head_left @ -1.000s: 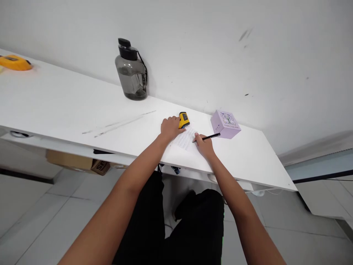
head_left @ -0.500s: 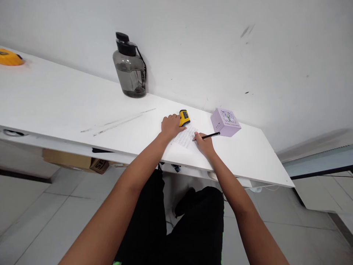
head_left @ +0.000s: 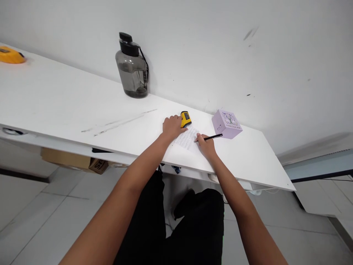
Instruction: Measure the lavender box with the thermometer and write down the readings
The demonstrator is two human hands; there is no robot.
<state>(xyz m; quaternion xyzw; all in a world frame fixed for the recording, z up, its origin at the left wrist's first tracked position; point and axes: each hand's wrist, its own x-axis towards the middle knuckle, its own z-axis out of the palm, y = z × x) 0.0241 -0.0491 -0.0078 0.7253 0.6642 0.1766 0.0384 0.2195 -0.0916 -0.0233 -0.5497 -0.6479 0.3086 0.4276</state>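
A black pen (head_left: 213, 137) is pinched in my right hand (head_left: 206, 146), its tip at the right part of a sheet of paper (head_left: 188, 139). Rows of fine handwriting cover the paper, which lies flat on the white table. My left hand (head_left: 172, 127) is closed against the left side of a small yellow-and-black device (head_left: 186, 119) at the paper's top edge. Its thumb lies along the device's lower end, by the sheet. Just right of the pen stands a lilac box (head_left: 227, 124) with a printed tree design.
Against the wall stands a large grey see-through bottle (head_left: 134, 75) with a black lid, partly filled. An orange-yellow object (head_left: 11, 55) lies at the far left of the white table (head_left: 55, 99). Under the table is a cardboard box (head_left: 66, 158).
The whole view has shifted a little. My right hand and the pen have moved very slightly right over the paper. The left hand stays on the yellow-and-black device.
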